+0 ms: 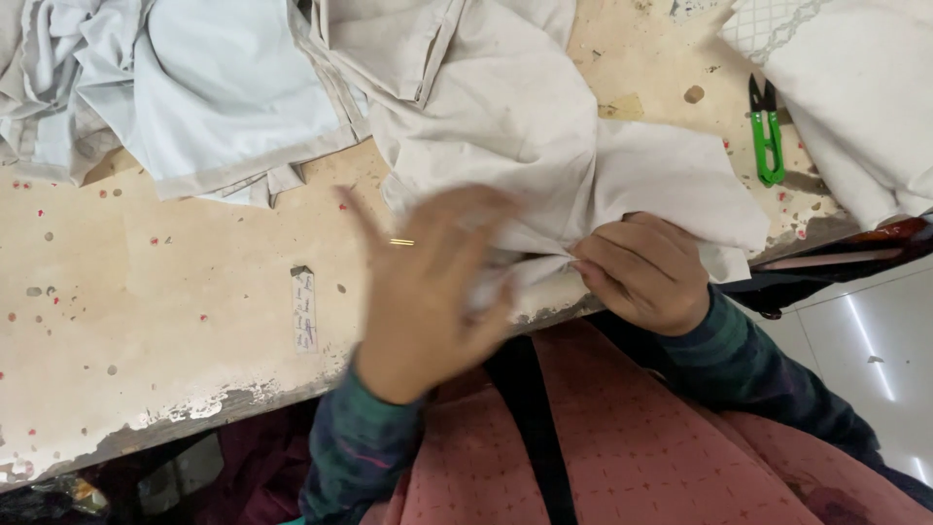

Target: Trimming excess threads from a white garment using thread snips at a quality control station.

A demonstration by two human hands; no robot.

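A crumpled off-white cloth (525, 126) lies over the far half of a worn beige table (146, 301) and reaches its near edge. My right hand (646, 272) is closed on a bunched fold of that cloth at the table edge. My left hand (428, 282) is blurred by motion, palm down with fingers spread, a thin ring on one finger. It hovers over the cloth's near fold just left of the right hand; whether it touches the cloth is unclear. Both arms wear dark striped sleeves above pink clothing.
A pale blue-white garment (194, 87) is heaped at the table's far left. Green thread snips (767, 136) lie at the far right beside another white cloth pile (865, 107). A small paper label (304, 309) is stuck near the table's front. White tiled floor (875, 340) shows at right.
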